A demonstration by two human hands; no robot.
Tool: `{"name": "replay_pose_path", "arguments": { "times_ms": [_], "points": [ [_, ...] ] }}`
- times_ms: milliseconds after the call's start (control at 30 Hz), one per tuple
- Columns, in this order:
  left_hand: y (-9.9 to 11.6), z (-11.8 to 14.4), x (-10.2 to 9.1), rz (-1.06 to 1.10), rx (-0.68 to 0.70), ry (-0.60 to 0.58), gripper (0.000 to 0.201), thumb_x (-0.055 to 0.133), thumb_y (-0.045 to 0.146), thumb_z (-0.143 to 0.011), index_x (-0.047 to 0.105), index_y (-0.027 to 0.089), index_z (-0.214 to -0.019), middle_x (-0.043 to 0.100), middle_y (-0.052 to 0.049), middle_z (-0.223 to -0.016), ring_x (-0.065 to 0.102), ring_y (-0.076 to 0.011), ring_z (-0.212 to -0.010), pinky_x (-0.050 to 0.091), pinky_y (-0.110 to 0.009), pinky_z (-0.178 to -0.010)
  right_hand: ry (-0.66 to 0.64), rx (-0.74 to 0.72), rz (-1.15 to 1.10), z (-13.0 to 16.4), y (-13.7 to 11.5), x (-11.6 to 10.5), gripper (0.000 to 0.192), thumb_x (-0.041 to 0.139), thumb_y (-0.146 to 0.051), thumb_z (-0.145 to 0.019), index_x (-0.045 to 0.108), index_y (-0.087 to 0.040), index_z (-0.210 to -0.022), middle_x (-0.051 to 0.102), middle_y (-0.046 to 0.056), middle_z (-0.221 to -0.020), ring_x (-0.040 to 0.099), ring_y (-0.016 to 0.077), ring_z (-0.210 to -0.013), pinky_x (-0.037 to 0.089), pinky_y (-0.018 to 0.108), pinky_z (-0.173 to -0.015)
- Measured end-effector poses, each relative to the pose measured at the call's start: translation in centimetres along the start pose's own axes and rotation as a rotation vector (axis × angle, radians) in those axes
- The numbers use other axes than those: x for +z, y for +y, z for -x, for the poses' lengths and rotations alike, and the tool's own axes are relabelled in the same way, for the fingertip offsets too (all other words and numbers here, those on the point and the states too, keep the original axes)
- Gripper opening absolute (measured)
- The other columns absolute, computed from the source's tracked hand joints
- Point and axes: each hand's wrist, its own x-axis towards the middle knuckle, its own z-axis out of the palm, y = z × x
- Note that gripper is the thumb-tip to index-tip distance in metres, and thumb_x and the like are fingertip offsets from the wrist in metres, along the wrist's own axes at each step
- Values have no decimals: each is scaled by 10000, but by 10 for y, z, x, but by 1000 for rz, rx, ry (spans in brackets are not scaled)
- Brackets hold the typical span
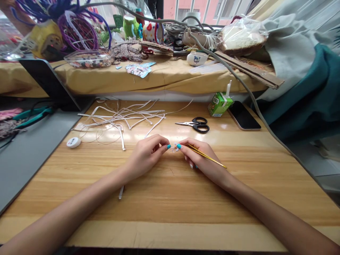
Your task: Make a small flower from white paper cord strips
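Between my two hands is a small piece of looped white cord with thin orange-brown strands (174,148), too small to make out fully. My left hand (151,150) pinches its left side between thumb and forefinger. On the right side my right hand (200,156) pinches the same piece, and gold tweezers (207,155) lie across that hand, pointing back toward the wrist. A white strip end (121,193) shows below my left wrist. Black-handled scissors (195,124) lie beyond my right hand, with their blades pointing left.
A tangle of white cords (124,115) spreads over the table's back left, near a round white cap (73,142). A green drink carton (220,104) and a phone (244,115) are at the back right. A grey cable (256,106) runs down the right side. Behind is a cluttered ledge (170,78).
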Motion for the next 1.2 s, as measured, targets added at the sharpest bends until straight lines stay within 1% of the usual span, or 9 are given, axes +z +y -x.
{"name": "replay_pose_path", "arguments": {
  "times_ms": [300,433,500,567,667,767,1000,1100,1200],
  "points": [
    [0,-1,-2,-32,-24,-62,101,464,138,-776,565,132,-784,512,2,-677,436,-66,-549,365,-184,-518,11,32,-21,0,-2,-1,227,452,-346,-779,579,-160,-802,464,-44,-529,405,56,-418,311,181,-414],
    [0,-1,-2,-36,-42,-7,142,425,199,-817,550,137,-790,521,-9,-710,451,-70,-563,377,-184,-512,5,30,-22,0,-2,-1,219,460,-348,-771,572,-160,-784,470,-44,-530,412,56,-414,313,182,-416],
    [-2,-1,-1,-75,7,40,146,434,239,-822,541,141,-819,538,-22,-755,464,-74,-584,393,-189,-526,0,27,-20,0,-1,-1,225,453,-352,-775,567,-158,-771,465,-43,-527,412,56,-413,312,181,-412],
    [-4,1,1,-156,117,58,151,467,266,-809,536,143,-864,555,-41,-818,495,-92,-655,418,-204,-572,-6,24,-16,0,-1,-1,232,439,-352,-783,567,-159,-771,461,-43,-525,411,58,-412,313,181,-409],
    [-5,4,5,-307,303,39,169,488,263,-799,533,139,-905,576,-66,-869,522,-137,-778,437,-249,-659,-10,11,6,0,-1,-1,227,426,-340,-791,568,-163,-777,465,-43,-532,413,57,-409,320,183,-416],
    [-4,5,7,-398,378,14,130,460,214,-815,541,132,-876,599,-60,-824,525,-146,-753,432,-271,-666,-7,-12,44,0,-2,-1,205,426,-317,-792,558,-167,-746,461,-48,-536,409,52,-410,326,184,-432],
    [-4,5,6,-336,295,34,166,406,183,-838,551,125,-785,590,-51,-723,515,-124,-658,416,-241,-599,-11,-57,119,2,-4,1,202,419,-308,-807,557,-173,-747,476,-43,-551,417,60,-432,341,197,-471],
    [-7,4,6,-245,196,6,158,410,191,-838,545,129,-786,581,-41,-732,515,-110,-656,413,-221,-596,9,-95,191,1,-3,0,228,381,-317,-831,551,-177,-889,489,-35,-564,432,75,-439,365,212,-497],
    [-7,3,5,-181,100,-61,145,414,187,-834,541,140,-781,574,-25,-741,514,-100,-665,410,-211,-614,83,-222,447,-3,1,-9,300,358,-278,-845,472,-178,-1104,527,4,-668,495,117,-567,394,233,-568]
  ]
}}
